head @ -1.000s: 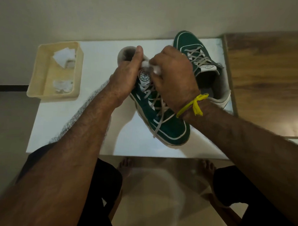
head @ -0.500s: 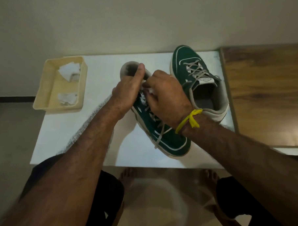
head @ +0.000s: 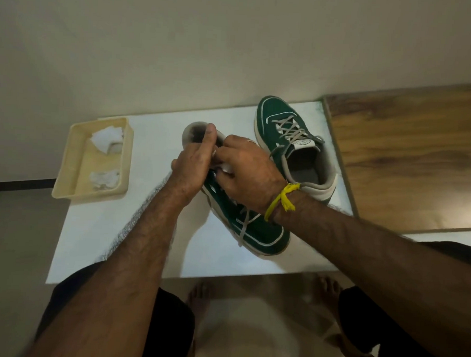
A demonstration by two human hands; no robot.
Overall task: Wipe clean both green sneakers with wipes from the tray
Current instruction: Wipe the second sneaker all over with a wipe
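White table [head: 156,237] fills the middle, pushed against a pale wall [head: 181,41]; a wood surface [head: 408,159] butts its right edge. Person seated at the near edge, black shorts [head: 174,324], bare feet [head: 199,295] on the floor below.

Two green sneakers on the table. Far sneaker [head: 288,121] sits flat at back right, toe pointing away, laces loose, opening facing the camera, heel near the right edge. Near sneaker [head: 256,230] lies at centre, toe toward the person, heel end raised toward the back and held by both hands; grey collar visible past the fingers. The two shoes are close but whether they touch is hidden by the right hand.

Cream tray [head: 67,176] at the table's back left corner, well apart from the shoes. Two crumpled white wipes in it: one [head: 106,139] at the far end, one [head: 103,178] nearer.

Left hand [head: 193,165] grips the near sneaker's collar, thumb up over the rim, fingers wrapped round the side. Right hand [head: 245,170] curled, pinching a small white wipe [head: 226,167] against the tongue area of the same shoe, just beside the left hand; most of the wipe is hidden. Yellow thread [head: 282,199] tied on the right wrist. Ring [head: 250,141] on a right finger.
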